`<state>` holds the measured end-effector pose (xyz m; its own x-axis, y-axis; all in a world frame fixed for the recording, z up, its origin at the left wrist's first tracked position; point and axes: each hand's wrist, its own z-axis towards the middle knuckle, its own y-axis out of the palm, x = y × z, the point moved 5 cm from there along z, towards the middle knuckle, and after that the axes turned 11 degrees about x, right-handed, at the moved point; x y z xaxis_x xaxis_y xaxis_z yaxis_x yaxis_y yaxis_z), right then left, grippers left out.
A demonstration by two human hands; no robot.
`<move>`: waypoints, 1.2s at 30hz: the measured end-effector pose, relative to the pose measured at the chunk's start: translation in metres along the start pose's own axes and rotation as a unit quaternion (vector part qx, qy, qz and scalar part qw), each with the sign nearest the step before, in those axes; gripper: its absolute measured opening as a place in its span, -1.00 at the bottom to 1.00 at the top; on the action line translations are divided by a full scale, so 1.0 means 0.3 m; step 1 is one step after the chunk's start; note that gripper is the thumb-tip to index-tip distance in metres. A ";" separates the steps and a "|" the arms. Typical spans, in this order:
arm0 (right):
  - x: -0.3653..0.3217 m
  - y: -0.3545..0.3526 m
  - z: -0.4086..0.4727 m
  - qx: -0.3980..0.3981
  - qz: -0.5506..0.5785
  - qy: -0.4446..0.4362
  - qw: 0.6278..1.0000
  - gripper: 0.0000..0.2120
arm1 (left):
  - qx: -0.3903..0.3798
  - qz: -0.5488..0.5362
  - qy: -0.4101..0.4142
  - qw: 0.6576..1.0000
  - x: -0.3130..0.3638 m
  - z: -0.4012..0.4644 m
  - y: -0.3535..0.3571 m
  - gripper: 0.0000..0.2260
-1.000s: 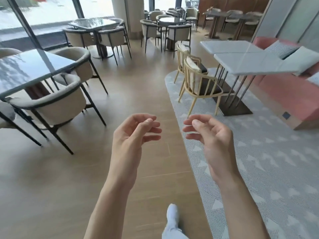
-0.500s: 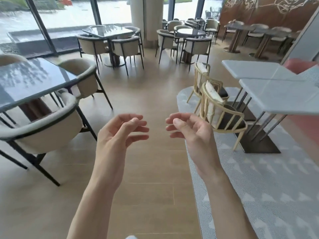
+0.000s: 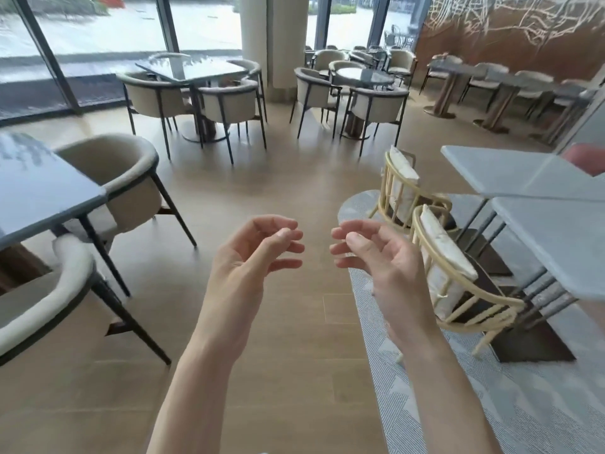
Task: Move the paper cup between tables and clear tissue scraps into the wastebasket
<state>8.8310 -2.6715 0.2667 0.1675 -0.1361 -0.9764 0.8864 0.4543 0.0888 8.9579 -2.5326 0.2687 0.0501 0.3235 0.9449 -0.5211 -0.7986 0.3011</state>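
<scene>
Two bare forearms reach forward over a wooden floor point(image 3: 288, 178) in a café. The left hand point(image 3: 244, 262) and right hand point(image 3: 381, 260) hover side by side, apart, palms turned inward, fingers loosely curled and holding nothing. No paper cup, tissue or wastebasket shows in this view, so their position and direction cannot be told. A dark table point(image 3: 39, 188) stands left; pale tables point(image 3: 553, 221) and cane chairs point(image 3: 458, 283) stand right on a grey rug point(image 3: 491, 404).

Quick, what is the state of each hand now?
Left hand: open, fingers loosely curled, holding nothing.
Right hand: open, fingers loosely curled, holding nothing.
</scene>
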 end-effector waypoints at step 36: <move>0.736 0.676 3.044 0.043 0.018 0.021 0.999 -0.75 | -0.031 0.030 0.008 0.999 -0.733 3.031 0.904 -0.83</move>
<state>9.4417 -3.4134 0.2487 0.1831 -0.0836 -0.9795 0.9142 0.3808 0.1384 9.5802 -3.2816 0.2593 0.0042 0.2853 0.9584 -0.5748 -0.7836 0.2357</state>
